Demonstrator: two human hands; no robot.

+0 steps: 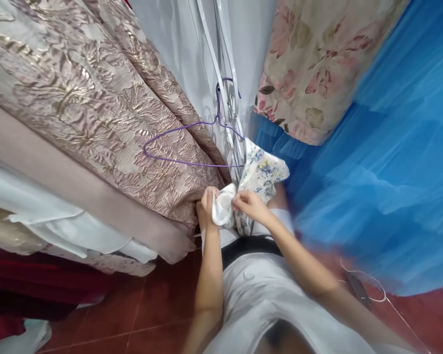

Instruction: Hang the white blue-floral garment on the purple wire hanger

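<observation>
In the head view, the floral cloth (264,169) covers one end of the purple hanger (217,118), before the person's thighs. The left hand (208,204) grips its turned white edge; the right hand (251,205) pinches it beside, though the exact fingertip contact is blurred. The cloth should be light, soft and floppy, best held by this edge.

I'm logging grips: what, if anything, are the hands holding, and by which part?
The blue-flowered cloth: the left hand grips the left edge of its plain white part; the right hand seems to pinch that part's right edge.
</observation>
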